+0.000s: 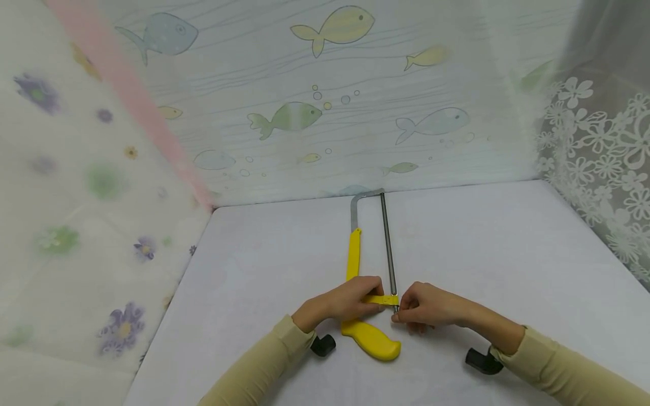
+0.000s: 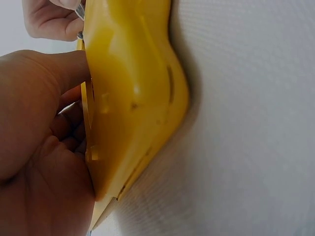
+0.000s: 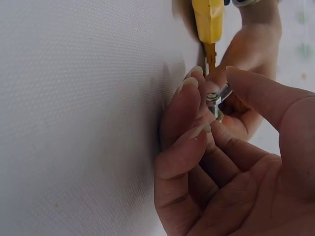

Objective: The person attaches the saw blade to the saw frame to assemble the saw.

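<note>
A yellow plastic-handled hacksaw with a grey metal frame (image 1: 367,270) is laid flat on the white textured tabletop (image 1: 508,265), its pistol-shaped grip nearest the person and its frame pointed away toward the fish-patterned backdrop (image 1: 315,84). The saw's handle is gripped by the left hand (image 1: 350,299), whose fingers are curled over the yellow plastic just above the grip, with the thumb pressed against the handle's edge. The small silver wing nut and bolt (image 3: 216,103) at the handle end of the thin steel blade (image 1: 389,248) is pinched between the thumb and fingertips of the right hand (image 1: 424,307), the remaining fingers being loosely curled against the tabletop. The two hands are set just beside each other, nearly touching at the nut. Both forearms are covered by beige sleeves (image 1: 269,361).
</note>
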Demonstrator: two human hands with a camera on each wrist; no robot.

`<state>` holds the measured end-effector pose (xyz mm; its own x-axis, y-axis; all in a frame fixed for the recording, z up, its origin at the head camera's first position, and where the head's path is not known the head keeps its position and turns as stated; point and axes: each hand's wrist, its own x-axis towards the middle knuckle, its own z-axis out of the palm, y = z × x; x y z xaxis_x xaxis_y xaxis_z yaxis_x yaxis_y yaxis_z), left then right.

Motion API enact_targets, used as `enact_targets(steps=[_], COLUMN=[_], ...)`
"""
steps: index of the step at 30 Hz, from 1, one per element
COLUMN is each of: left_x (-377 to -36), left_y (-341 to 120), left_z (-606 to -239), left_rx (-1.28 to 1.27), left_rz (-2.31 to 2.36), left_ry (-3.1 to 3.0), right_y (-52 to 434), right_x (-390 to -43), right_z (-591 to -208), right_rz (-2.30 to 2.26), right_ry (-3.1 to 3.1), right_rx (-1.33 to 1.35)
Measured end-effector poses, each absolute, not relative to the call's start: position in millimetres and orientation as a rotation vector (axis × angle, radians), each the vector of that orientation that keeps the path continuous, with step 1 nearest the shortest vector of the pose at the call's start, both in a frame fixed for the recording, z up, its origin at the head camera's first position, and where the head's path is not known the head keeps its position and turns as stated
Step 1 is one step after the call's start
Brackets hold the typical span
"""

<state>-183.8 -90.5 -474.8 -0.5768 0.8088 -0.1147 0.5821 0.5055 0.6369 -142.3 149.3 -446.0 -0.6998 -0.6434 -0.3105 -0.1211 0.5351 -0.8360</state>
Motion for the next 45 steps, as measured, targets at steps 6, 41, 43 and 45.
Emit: enact_targets(steps=[6,41,43,45], left_x=[-184.2,-181.5,-181.2,-180.9], left_y=[-91.2,-90.4,-90.4,-90.4], left_z=[-475.8,-472.6,-472.2,-471.6], left_rx=[1.152,1.178,1.178,1.178], left_rz=[0.766,0.767,0.763,0.763], left_ry=[2.356,2.356,2.360,2.363], right_y=[151.1,152.6,152.3,151.6], right_x=[-143.1,-139.4,-139.6,-139.8], right_z=[-445.0,-447.2,-447.5,-447.6], right_rz=[-1.116,-1.158,-1.162,-1.164], right_ry=[2.153,2.094,2.095,2.097], right_rx=[-0.605,-0.648,-0.643,-0.638])
